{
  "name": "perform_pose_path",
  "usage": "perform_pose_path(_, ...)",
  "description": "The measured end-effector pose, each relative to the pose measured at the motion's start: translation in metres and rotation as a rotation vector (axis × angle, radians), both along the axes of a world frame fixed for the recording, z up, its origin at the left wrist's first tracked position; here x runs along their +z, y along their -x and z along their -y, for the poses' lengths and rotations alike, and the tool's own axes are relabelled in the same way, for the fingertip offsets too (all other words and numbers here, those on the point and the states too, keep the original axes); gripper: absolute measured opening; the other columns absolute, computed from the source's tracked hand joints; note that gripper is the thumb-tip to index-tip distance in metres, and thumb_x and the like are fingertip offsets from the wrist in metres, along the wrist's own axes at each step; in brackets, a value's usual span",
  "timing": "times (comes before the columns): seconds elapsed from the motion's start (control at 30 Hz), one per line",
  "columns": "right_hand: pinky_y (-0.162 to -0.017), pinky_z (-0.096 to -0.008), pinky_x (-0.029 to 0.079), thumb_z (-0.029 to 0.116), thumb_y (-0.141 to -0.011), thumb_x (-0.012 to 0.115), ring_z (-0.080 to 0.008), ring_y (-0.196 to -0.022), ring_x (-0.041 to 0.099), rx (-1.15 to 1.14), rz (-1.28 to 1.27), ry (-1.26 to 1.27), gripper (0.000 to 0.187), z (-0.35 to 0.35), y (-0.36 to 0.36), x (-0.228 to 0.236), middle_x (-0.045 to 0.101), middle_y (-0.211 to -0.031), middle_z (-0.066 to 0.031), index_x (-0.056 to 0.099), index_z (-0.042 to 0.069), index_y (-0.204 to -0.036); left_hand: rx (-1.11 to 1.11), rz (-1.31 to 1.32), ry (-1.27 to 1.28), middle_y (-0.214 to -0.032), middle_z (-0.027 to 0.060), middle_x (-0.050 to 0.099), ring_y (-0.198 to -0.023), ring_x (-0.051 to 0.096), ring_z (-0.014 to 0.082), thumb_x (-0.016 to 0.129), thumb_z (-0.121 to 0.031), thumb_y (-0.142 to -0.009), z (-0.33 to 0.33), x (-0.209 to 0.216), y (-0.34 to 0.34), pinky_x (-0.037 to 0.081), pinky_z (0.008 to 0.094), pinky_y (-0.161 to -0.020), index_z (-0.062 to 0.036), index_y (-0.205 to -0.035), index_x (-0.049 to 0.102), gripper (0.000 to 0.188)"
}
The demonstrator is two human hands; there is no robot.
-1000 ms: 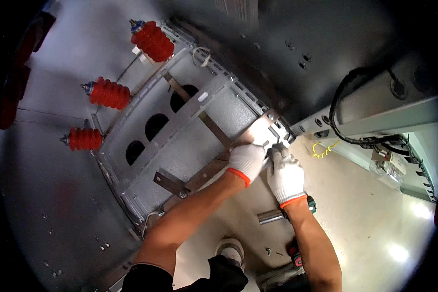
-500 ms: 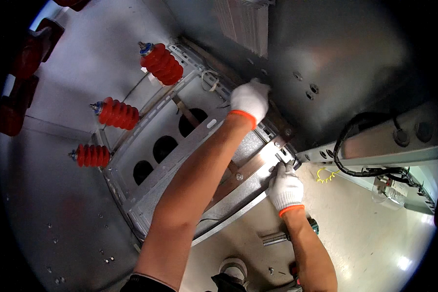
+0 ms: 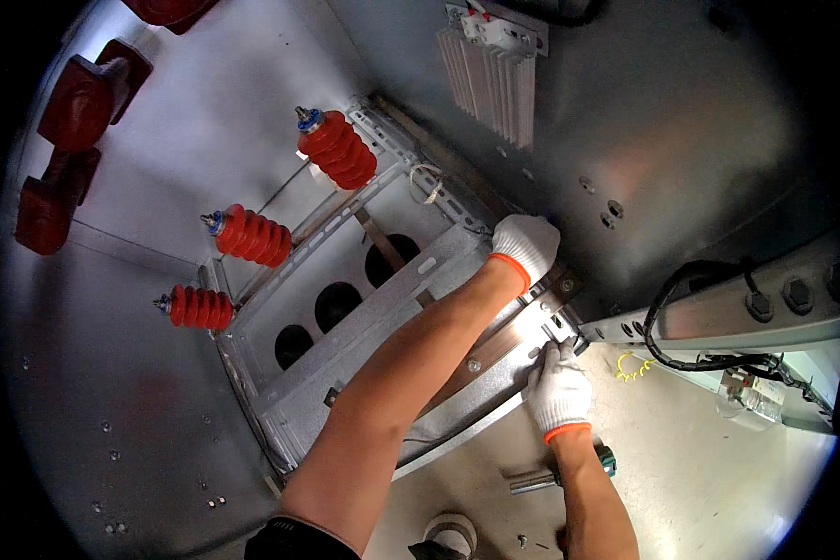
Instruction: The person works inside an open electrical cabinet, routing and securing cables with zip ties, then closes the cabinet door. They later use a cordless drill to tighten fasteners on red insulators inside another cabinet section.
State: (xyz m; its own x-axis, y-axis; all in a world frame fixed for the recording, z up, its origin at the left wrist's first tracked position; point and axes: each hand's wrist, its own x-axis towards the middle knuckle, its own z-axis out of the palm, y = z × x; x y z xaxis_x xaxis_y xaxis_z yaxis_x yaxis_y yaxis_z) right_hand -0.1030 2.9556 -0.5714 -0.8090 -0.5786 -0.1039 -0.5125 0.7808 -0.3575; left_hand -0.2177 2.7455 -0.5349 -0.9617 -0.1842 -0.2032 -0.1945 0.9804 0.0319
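Note:
My left hand, in a white knit glove with an orange cuff, reaches across a metal frame to its slotted side rail. Its fingers curl down out of sight, and what they grip is hidden. Nearer me, my right hand, gloved alike, has its fingers bent together at the frame's front corner, by a short dark wire end. What they pinch is too small to make out. A flat brown metal bar with bolts crosses the frame between the hands, partly under my left forearm.
Three red ribbed insulators stand at the left, beside a plate with three round holes. A finned metal block hangs on the far wall. Black cable loops at right. A power tool lies on the floor near my shoe.
The view has shifted, so the frame sits lower and further right in the picture. My left hand has slid a little along the rail towards the front corner. My right hand stays at that corner.

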Motion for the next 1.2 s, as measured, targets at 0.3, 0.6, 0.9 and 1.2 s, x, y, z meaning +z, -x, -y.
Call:
perform_pose_path(0.3, -0.081, -0.0464, 0.058, 0.02, -0.088, 0.055, -0.0418, -0.096, 0.068, -0.002, 0.101, 0.002, 0.044, -0.001, 0.001, 0.009, 0.05, -0.138, -0.0332, 0.056, -0.002, -0.126, 0.002, 0.17, -0.053, -0.109, 0.015, 0.075, -0.103, 0.072, 0.0317, 0.055, -0.019, -0.093, 0.005, 0.001, 0.017, 0.058, 0.0421, -0.083, -0.0111, -0.102, 0.078, 0.027)
perform_pose_path(0.6, -0.088, -0.0488, 0.056, 0.021, -0.093, 0.05, -0.0477, -0.107, 0.064, 0.027, 0.18, 0.104, 0.053, -0.004, -0.003, -0.001, 0.037, -0.149, -0.036, 0.048, -0.004, -0.139, 0.43, -0.017, -0.053, -0.108, 0.0185, 0.073, -0.103, 0.071, 0.0338, 0.058, -0.021, -0.091, 0.061, 0.017, 0.012, 0.057, 0.0452, -0.083, -0.0095, -0.099, 0.078, 0.024)
perform_pose_path(0.9, -0.092, -0.0481, 0.055, 0.021, -0.091, 0.052, -0.0498, -0.114, 0.061, -0.003, 0.312, 0.05, 0.057, -0.002, 0.002, 0.014, 0.037, -0.147, -0.0397, 0.046, -0.005, -0.141, 1.139, -0.178, -0.592, -0.114, 0.0204, 0.072, -0.114, 0.065, 0.0302, 0.068, -0.032, -0.092, 0.171, -0.028, -0.063, 0.049, 0.043, -0.098, -0.002, -0.117, 0.069, 0.04)
perform_pose_path(1.2, -0.094, -0.0468, 0.054, 0.022, -0.09, 0.052, -0.0483, -0.118, 0.059, -0.008, 0.232, 0.083, 0.058, -0.005, 0.002, -0.005, 0.035, -0.15, -0.037, 0.047, -0.002, -0.143, 1.347, -0.734, -1.243, -0.095, 0.0104, 0.074, -0.05, 0.05, 0.0147, 0.064, -0.024, -0.095, 0.194, -0.045, -0.035, 0.037, 0.0304, -0.046, 0.0061, -0.105, 0.066, 0.032)
